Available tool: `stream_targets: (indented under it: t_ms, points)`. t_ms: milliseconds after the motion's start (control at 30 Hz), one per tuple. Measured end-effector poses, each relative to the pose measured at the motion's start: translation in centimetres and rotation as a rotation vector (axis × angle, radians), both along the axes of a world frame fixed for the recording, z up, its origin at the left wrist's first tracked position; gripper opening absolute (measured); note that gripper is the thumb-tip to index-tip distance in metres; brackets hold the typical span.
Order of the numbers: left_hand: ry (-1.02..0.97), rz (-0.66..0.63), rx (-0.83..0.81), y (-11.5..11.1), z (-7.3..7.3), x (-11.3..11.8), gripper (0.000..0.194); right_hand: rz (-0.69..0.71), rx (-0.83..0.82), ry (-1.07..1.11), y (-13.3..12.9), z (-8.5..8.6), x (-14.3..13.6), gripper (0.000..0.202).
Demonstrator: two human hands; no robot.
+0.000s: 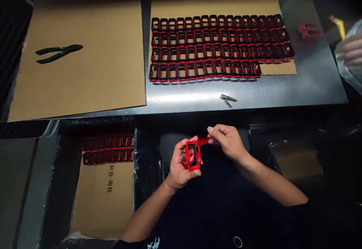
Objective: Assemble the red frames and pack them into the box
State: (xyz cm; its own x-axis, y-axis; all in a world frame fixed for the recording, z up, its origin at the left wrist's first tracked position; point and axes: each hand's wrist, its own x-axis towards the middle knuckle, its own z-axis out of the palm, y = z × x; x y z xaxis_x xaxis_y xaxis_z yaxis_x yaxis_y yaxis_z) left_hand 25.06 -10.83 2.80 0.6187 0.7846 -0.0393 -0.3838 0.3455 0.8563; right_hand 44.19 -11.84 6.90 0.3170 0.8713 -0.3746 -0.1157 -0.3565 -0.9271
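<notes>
My left hand [181, 168] is closed around a red plastic frame [188, 165] with a black inner part, held upright above my lap. Just to the right, my right hand [228, 140] is raised with thumb and fingers pinched. A blurred red piece [203, 141] shows between the frame and those fingertips; whether it is loose or part of the frame I cannot tell. On the metal table [181, 98] in front lie small cutters [228, 99] with spread handles. Rows of similar red and black frames [205, 68] stand behind them on cardboard.
Green-handled pliers [58, 53] rest on a cardboard sheet [93, 83] at left. A lined box [102, 203] below the table contains more red frames [109, 155]. Another red part [309, 31] lies at right, near another person's blurred hand [350, 51] and a yellow object [339, 26].
</notes>
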Motion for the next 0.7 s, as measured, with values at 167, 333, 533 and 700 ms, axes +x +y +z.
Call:
stream_targets:
  t_ms: [167, 333, 533, 700]
  points:
    - [0.035, 0.143, 0.031, 0.4, 0.2, -1.5, 0.076, 0.085, 0.006, 0.026, 0.1, -1.0, 0.2, 0.047]
    - [0.761, 0.837, -0.138, 4.8, -0.9, -12.1, 0.087, 0.081, -0.096, -0.063, -1.0, -2.3, 1.5, 0.045]
    - [1.273, 1.090, -0.538, 6.6, -2.5, -27.7, 0.036, 0.008, -0.283, -0.033, -1.6, -3.9, 2.5, 0.048]
    - [1.508, 0.986, -0.734, 9.4, -4.8, -33.0, 0.036, 0.040, -0.313, -0.040, -0.9, -4.0, 1.5, 0.050]
